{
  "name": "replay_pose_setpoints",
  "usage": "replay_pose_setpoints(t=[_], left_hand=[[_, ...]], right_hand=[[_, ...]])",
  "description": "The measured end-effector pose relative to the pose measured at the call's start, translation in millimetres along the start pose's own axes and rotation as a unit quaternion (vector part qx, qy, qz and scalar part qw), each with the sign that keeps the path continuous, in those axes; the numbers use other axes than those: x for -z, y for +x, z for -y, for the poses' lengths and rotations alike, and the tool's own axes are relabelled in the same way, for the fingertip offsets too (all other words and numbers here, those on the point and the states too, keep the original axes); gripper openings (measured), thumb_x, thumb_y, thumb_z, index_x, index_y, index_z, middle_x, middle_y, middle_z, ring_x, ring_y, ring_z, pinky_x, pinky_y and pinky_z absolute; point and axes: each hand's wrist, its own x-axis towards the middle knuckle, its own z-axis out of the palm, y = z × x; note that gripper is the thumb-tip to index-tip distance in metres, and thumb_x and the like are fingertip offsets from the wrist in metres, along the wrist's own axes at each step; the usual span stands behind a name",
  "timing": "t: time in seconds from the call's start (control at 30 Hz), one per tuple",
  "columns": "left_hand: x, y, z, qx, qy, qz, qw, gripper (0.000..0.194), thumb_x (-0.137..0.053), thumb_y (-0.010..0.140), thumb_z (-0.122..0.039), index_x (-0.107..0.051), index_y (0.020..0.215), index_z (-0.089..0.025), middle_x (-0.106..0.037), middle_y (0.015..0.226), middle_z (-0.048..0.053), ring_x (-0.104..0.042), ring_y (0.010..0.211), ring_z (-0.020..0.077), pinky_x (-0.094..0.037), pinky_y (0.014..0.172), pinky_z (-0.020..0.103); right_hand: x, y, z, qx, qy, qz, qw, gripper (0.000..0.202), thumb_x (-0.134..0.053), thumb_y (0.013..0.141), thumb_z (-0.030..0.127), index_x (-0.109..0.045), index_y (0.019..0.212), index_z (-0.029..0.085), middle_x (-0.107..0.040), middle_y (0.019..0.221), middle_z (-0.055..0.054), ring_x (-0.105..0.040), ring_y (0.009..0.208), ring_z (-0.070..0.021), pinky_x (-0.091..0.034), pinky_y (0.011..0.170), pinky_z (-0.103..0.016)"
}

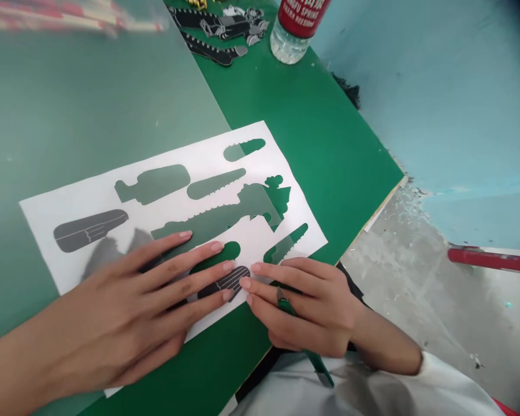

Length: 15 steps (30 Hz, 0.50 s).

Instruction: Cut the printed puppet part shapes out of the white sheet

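A white sheet (86, 199) with several shaped cut-out holes lies over the table and a translucent mat. My left hand (156, 294) rests flat on its lower part, fingers stretched out and slightly apart. Two dark grey printed shapes still sit in the sheet: one at the left (91, 231), and a striped piece (234, 281) by my left fingertips. My right hand (307, 303) has a green craft knife (316, 365) tucked between its fingers, its pointed tip showing among them. The right fingertips touch the sheet's lower edge beside the striped piece.
Several black cut-out pieces (225, 29) lie at the table's far side, near a water bottle with a red label (292, 34). The translucent mat (91, 110) covers the left of the green table (329, 156). Blurred red-and-white items (69, 17) are at the upper left. A blue wall borders the right.
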Motion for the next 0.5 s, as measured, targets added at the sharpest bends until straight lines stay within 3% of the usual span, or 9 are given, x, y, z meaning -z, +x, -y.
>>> replay_pose_setpoints(t=[0.2,0.37,0.5], left_hand=[[4.3,0.8,0.9,0.032,0.005,-0.003,0.999,0.061,-0.056,0.099,-0.026,-0.05,0.16,-0.022,-0.031,0.177,0.011,-0.028,0.166,0.0293,-0.014,0.14,0.045],[5.3,0.1,-0.3,0.045,-0.012,0.0,0.999,0.056,-0.056,0.101,-0.032,-0.054,0.156,-0.029,-0.036,0.176,0.004,-0.035,0.163,0.032,-0.013,0.14,0.052],[5.2,-1.0,-0.9,0.069,-0.011,-0.006,0.998,0.054,-0.055,0.102,-0.041,-0.053,0.156,-0.037,-0.04,0.174,-0.004,-0.037,0.162,0.0287,-0.014,0.14,0.05]], right_hand=[[-2.5,3.5,3.9,-0.034,0.008,-0.01,0.999,0.014,-0.069,0.099,0.018,-0.081,0.093,0.018,-0.086,0.104,0.0,-0.078,0.109,-0.0168,-0.065,0.079,-0.032],[-0.5,3.6,5.6,-0.04,0.015,0.002,0.999,0.013,-0.069,0.1,0.019,-0.081,0.095,0.017,-0.085,0.108,-0.003,-0.077,0.111,-0.0175,-0.064,0.078,-0.034],[-0.4,1.9,4.8,-0.034,0.015,0.004,0.999,0.013,-0.07,0.101,0.023,-0.081,0.098,0.016,-0.085,0.108,-0.004,-0.077,0.113,-0.0189,-0.063,0.076,-0.035]])
